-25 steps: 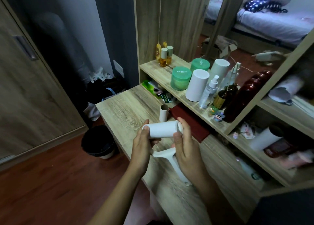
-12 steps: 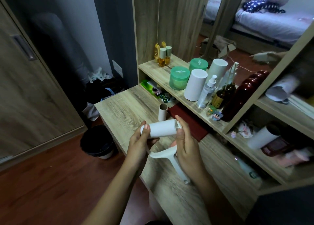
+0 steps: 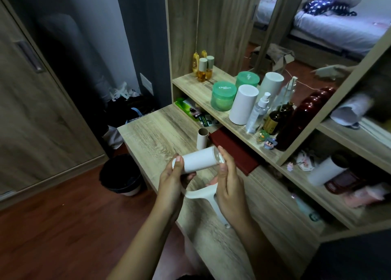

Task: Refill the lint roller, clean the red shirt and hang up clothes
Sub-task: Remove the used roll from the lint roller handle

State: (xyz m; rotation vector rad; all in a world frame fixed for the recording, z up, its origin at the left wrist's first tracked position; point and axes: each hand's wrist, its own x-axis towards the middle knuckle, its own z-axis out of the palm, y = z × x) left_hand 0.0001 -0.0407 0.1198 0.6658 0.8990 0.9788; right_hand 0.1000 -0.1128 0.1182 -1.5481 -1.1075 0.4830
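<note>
Both hands have barely shifted since a moment ago, only tipping the white roll (image 3: 198, 160) so its right end sits a little higher. The left hand (image 3: 171, 182) grips the roll's left end, thumb on top. The right hand (image 3: 229, 186) has its fingertips against the right end while curling round the white handle (image 3: 208, 197), which curves beneath the roll. All of it hovers just above the wooden desk (image 3: 156, 135). Behind it an empty cardboard core (image 3: 202, 138) stands upright, touching a dark red flat item (image 3: 232, 150). A black bin (image 3: 120, 175) sits on the floor to the left.
</note>
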